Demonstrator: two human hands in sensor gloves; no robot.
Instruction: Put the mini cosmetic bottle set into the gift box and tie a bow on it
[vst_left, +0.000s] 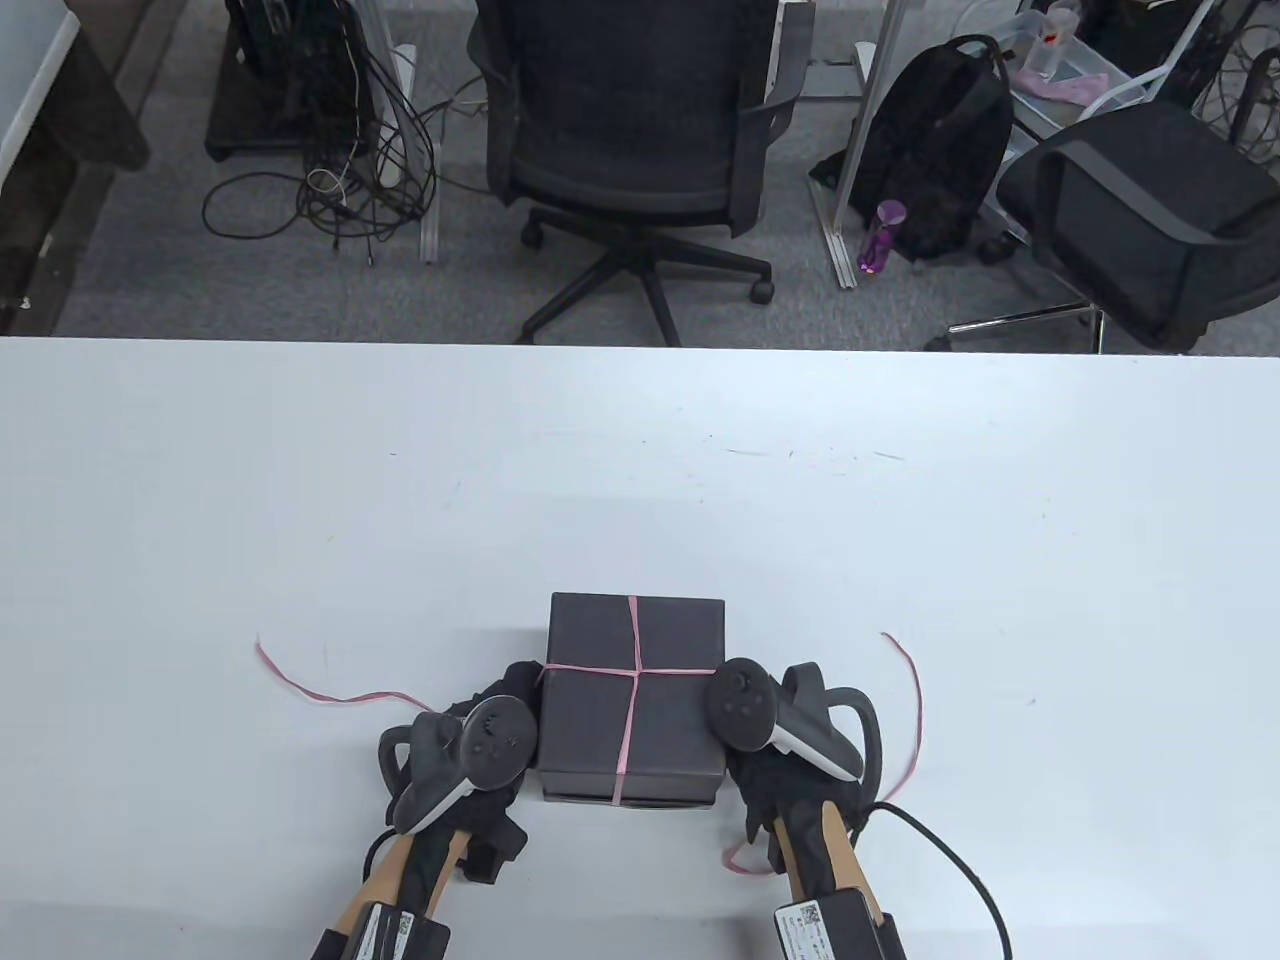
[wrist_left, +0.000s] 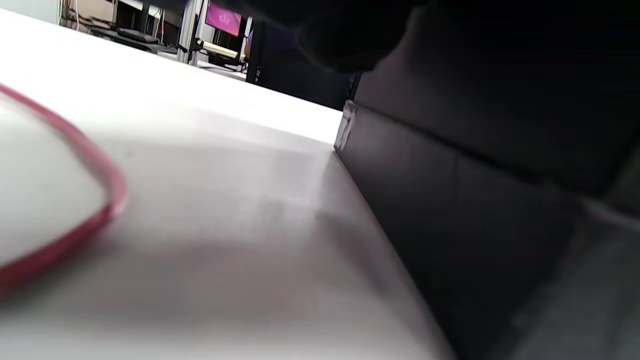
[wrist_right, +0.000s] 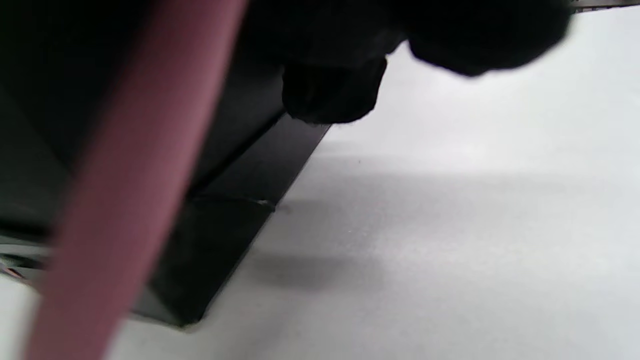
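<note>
A black gift box (vst_left: 632, 700) stands closed near the table's front edge. A thin pink ribbon (vst_left: 633, 672) crosses on its lid. My left hand (vst_left: 508, 692) lies against the box's left side and my right hand (vst_left: 735, 760) against its right side, so both clasp it; the trackers hide the fingers from above. In the right wrist view, dark fingertips (wrist_right: 330, 100) touch the box wall (wrist_right: 225, 225), and the ribbon (wrist_right: 135, 175) runs close past the camera. The left wrist view has the box wall (wrist_left: 450, 200) and a ribbon loop (wrist_left: 100, 170) on the table. No bottles show.
The ribbon's loose ends trail over the white table (vst_left: 640, 480), one out to the left (vst_left: 320, 693) and one to the right (vst_left: 915, 700). A black cable (vst_left: 960, 880) leads from my right wrist. Beyond the table's far edge stand office chairs (vst_left: 640, 130).
</note>
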